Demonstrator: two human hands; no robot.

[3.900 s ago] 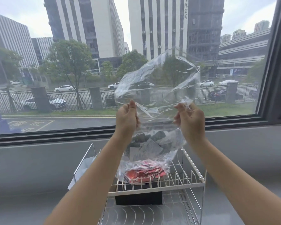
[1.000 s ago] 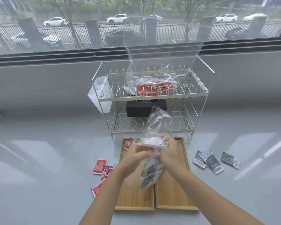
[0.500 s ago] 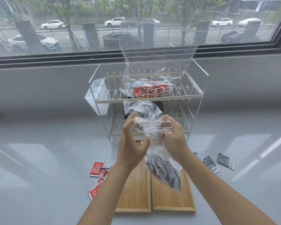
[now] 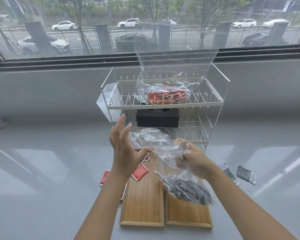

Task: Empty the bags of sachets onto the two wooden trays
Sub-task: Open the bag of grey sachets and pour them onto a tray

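Note:
Two wooden trays lie side by side on the grey counter, the left tray and the right tray. My right hand grips a clear plastic bag of grey sachets, which hang low over the right tray. My left hand pinches the bag's edge with thumb and forefinger, its other fingers spread upward. A second clear bag with red sachets rests on the top shelf of the wire rack. One red sachet lies at the left tray's far end.
Loose red sachets lie on the counter left of the trays, grey ones to the right. A black box sits on the rack's lower shelf, a white cup holder hangs on its left side. A window runs behind.
I took the grey-sachet bag from the rack down over the trays. Since half a second ago my left hand's fingers have spread open and the hanging sachets swung over the right tray.

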